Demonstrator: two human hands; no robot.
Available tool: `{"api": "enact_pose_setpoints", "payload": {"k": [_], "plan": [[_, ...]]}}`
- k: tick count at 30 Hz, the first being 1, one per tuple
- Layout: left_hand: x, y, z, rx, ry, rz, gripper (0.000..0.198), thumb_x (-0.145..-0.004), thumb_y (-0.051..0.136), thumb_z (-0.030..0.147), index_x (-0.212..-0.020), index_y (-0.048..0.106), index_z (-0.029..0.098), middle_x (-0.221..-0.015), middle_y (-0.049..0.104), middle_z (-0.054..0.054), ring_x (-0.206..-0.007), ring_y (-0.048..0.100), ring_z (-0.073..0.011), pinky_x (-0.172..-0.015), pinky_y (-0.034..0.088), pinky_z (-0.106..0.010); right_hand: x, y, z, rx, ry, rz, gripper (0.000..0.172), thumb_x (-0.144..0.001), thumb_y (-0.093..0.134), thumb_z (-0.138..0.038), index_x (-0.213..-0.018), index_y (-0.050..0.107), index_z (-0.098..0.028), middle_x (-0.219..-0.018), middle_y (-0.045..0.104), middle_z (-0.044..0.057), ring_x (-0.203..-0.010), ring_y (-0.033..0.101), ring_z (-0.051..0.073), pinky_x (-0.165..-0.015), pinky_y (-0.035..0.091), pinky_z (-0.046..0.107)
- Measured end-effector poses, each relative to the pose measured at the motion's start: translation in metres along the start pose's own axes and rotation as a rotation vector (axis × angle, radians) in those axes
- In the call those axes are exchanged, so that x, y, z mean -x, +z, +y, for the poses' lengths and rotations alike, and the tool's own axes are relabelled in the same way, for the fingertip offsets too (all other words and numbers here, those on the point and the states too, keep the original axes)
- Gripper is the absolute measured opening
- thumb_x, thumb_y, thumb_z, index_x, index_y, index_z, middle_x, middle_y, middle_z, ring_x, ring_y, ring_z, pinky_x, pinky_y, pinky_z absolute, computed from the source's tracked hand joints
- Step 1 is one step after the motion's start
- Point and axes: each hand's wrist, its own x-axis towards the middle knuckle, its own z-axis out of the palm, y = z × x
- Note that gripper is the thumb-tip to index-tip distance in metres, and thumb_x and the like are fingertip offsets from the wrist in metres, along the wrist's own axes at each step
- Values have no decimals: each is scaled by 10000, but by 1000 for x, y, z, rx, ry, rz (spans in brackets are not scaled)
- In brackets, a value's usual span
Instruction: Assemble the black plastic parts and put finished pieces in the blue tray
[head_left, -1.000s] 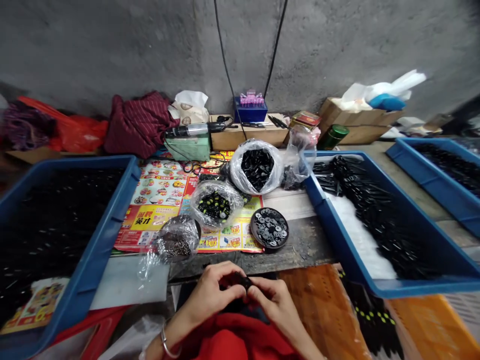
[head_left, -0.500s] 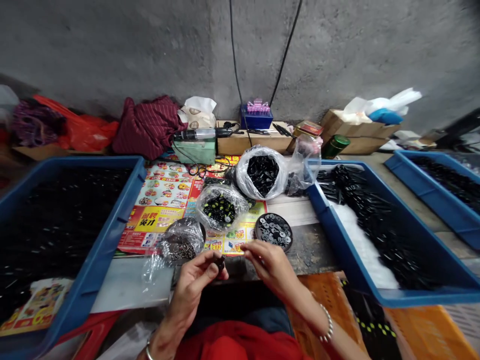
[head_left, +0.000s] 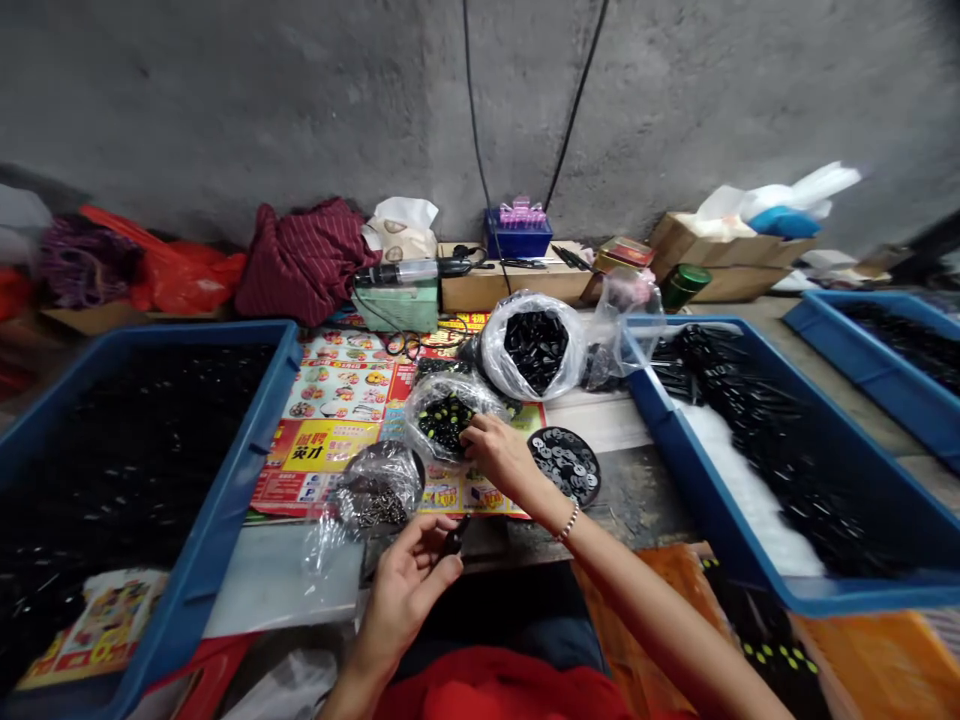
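My left hand [head_left: 412, 590], near the front edge of the bench, is closed around a small dark piece [head_left: 454, 538] held between thumb and fingers. My right hand [head_left: 495, 450] reaches over the right rim of a clear plastic bag [head_left: 412, 418]. Its fingers are bent together, with the tips among small black and yellow-green parts [head_left: 444, 415]; what they grip is hidden. Just right of that hand stands a round dish of flat dark and grey discs [head_left: 566, 462]. A plastic-lined dish of small metal pieces [head_left: 381, 495] sits beyond my left hand.
Behind the dishes stands a bag of glossy black parts [head_left: 536, 345]. Blue bins flank the bench, the left bin [head_left: 255, 440] and the right bin [head_left: 675, 450] both holding black pieces. A power screwdriver [head_left: 405, 270] lies at the back on a green box [head_left: 405, 305]. Two cables hang along the wall.
My right hand has gone from beside my left hand, forward and left, into the bag of black and yellow-green parts. My left hand still holds the dark piece, now turned to show more length.
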Motion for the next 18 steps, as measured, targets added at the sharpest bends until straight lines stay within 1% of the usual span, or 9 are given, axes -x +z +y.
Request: {"api": "enact_pose_setpoints", "payload": {"k": [3, 5, 6, 8, 10, 12, 14, 16, 18], "plan": [[-3, -1, 1, 7, -48, 25, 339, -691, 767, 355, -957, 652, 179, -902, 707, -52, -719, 635, -161, -618, 496, -214, 0, -7, 1, -53, 15, 43, 118, -877, 589, -107, -873, 692, -164, -894, 666, 65, -865, 574, 204, -706, 420, 271], [-5, -3, 3, 5, -59, 49, 368, -693, 770, 366, -984, 643, 180, -945, 724, -65, -756, 659, -178, -612, 507, -213, 7, -16, -2, -90, 18, 82, 124, -895, 572, -119, -912, 682, -174, -916, 670, 48, -872, 582, 179, -734, 426, 251], [-6, -3, 4, 0, -62, 64, 384, -690, 776, 370, -994, 635, 181, -936, 731, -65, -774, 669, -188, -611, 513, -213, 13, -22, -4, -152, 26, 117, 124, -901, 566, -126, -927, 677, -176, -915, 670, 40, -853, 588, 163, -732, 429, 239], [-8, -2, 5, -7, -69, 89, 415, -678, 792, 374, -1002, 615, 185, -889, 741, -60, -792, 686, -206, -603, 521, -214, 33, -31, -12, -392, 67, 219, 110, -893, 573, -139, -916, 675, -172, -880, 673, 29, -784, 597, 141, -696, 437, 222], [-10, 3, 6, 7, -70, 101, 426, -666, 805, 370, -994, 601, 189, -856, 745, -53, -783, 692, -208, -584, 520, -207, 59, -34, -24, -727, 165, 319, 88, -860, 604, -153, -860, 691, -167, -820, 682, 25, -727, 599, 140, -654, 440, 221], [-13, 12, 5, 42, -59, 99, 426, -665, 807, 369, -992, 599, 193, -845, 743, -44, -754, 688, -197, -575, 522, -202, 84, -31, -38, -989, 308, 336, 73, -816, 641, -169, -810, 713, -166, -784, 692, 26, -698, 599, 145, -627, 440, 225], [-15, 23, 5, 78, -43, 93, 426, -661, 809, 365, -997, 611, 195, -846, 739, -37, -754, 686, -189, -617, 541, -211, 105, -21, -54, -1176, 439, 317, 52, -766, 688, -197, -771, 728, -165, -749, 687, 25, -656, 589, 145, -601, 439, 228], [-17, 34, 5, 97, -20, 92, 409, -658, 811, 359, -987, 631, 195, -855, 735, -33, -788, 688, -188, -695, 554, -226, 117, -9, -70, -1290, 540, 331, 54, -709, 737, -209, -732, 735, -161, -703, 665, 17, -621, 564, 138, -584, 426, 227], [-17, 42, 7, 98, -9, 89, 380, -658, 814, 349, -962, 647, 193, -864, 735, -32, -803, 689, -183, -735, 553, -228, 123, 3, -81, -1390, 599, 390, 88, -661, 777, -231, -691, 735, -160, -652, 630, 1, -587, 526, 123, -566, 405, 223]]}}
